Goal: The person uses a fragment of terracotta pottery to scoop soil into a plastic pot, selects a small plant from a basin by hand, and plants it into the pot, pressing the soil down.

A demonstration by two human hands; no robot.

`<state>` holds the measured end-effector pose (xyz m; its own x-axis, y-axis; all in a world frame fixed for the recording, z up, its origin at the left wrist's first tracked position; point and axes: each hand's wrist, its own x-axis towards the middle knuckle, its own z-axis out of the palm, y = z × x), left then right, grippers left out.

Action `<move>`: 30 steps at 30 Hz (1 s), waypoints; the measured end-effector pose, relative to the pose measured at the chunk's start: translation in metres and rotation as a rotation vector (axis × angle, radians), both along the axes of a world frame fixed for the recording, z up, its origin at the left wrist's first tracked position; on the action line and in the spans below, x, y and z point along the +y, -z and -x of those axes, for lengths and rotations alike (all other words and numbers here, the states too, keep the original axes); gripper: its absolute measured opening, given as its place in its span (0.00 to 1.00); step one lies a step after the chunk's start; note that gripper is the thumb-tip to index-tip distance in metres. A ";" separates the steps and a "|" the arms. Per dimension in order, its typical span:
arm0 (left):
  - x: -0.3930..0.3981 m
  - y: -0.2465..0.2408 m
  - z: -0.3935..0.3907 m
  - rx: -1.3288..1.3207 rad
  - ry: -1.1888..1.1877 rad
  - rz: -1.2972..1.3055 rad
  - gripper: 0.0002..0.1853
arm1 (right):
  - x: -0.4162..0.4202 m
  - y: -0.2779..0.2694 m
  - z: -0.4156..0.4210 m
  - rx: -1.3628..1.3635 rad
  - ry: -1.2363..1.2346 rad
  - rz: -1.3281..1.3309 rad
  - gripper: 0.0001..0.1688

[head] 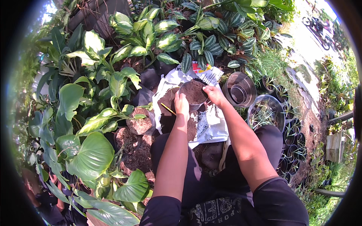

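Between my two hands is a round plastic pot (194,92) full of brown soil. My left hand (181,105) grips its left side, and my right hand (214,95) holds the right rim with the thumb on top. Beneath the pot lies an opened white sack (219,124) with loose dark soil (168,120) on its left part and white granules (202,124) towards the right. A thin yellow and black stick (168,109) pokes out of the soil beside my left hand; its lower end is hidden.
Right of the sack, empty nested pots (252,91) adjoin a clear basin (283,114) of small grassy plants. Several small black potted plants (294,141) stand farther right. Broad-leaved plants (92,158) crowd the left, near a soil-filled pot (140,124). Another person's arm (60,195) shows at lower left.
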<state>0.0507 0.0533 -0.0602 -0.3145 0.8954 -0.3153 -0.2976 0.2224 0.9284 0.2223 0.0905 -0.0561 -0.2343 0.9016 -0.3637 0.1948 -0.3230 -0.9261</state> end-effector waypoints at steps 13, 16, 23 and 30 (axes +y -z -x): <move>-0.012 0.104 0.002 0.777 0.606 0.378 0.23 | 0.002 0.162 -0.010 -0.738 -0.133 0.133 0.19; -0.011 0.167 0.024 1.310 0.778 0.244 0.19 | 0.000 0.161 0.009 -0.873 -0.300 0.065 0.20; 0.003 0.233 0.022 1.300 0.793 0.340 0.23 | 0.013 0.211 0.025 -1.089 -0.446 -0.080 0.18; 0.000 0.125 -0.038 1.286 0.687 0.522 0.35 | 0.036 0.274 -0.039 -1.265 -0.981 -0.342 0.16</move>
<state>0.0886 0.0537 -0.1849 -0.1973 0.8566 -0.4769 0.9046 0.3465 0.2482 0.2613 0.1268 -0.3297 -0.4578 0.6699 -0.5845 0.8355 0.5489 -0.0254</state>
